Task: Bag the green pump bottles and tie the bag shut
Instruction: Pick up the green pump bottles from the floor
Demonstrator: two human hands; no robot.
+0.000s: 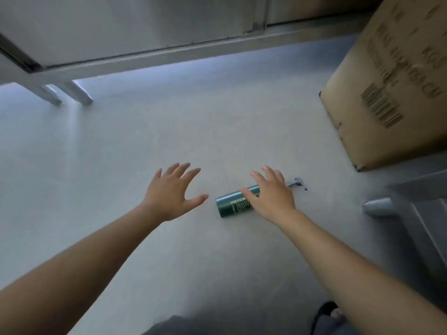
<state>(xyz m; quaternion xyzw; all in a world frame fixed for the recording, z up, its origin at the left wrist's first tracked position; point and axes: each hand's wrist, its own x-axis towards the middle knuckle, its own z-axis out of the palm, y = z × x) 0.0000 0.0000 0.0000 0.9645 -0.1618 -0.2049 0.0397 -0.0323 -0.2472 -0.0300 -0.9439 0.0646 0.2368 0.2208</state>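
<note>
While both arms stretch forward and down over the pale grey floor (pixel 145 141), neither hand grasps anything. The right hand (pixel 271 197) is spread flat, palm down, fingers apart, over the upper half of a green pump bottle (pixel 233 201); from this angle it is not clear whether the palm touches the bottle or hangs just above it, but the grip is loose and unclenched. The left hand (pixel 171 192) is likewise splayed wide with nothing in it, just to the left of the bottle's base and apart from it.

That bottle lies on its side on the floor, base toward the left hand, with pale lettering along its dark green body. Its silver pump head (pixel 296 183) sticks out past the right hand's fingers, pointing up and to the right.

Farther right, a large cardboard box (pixel 391 88) with a printed barcode stands on the floor, well apart from the bottle. Below the box, a grey rounded object (pixel 378 205) lies at the edge of a darker grey stepped surface. Along the far side runs a metal frame with slanted legs (pixel 77 93). At the bottom edge a dark shoe (pixel 326 310) shows.
</note>
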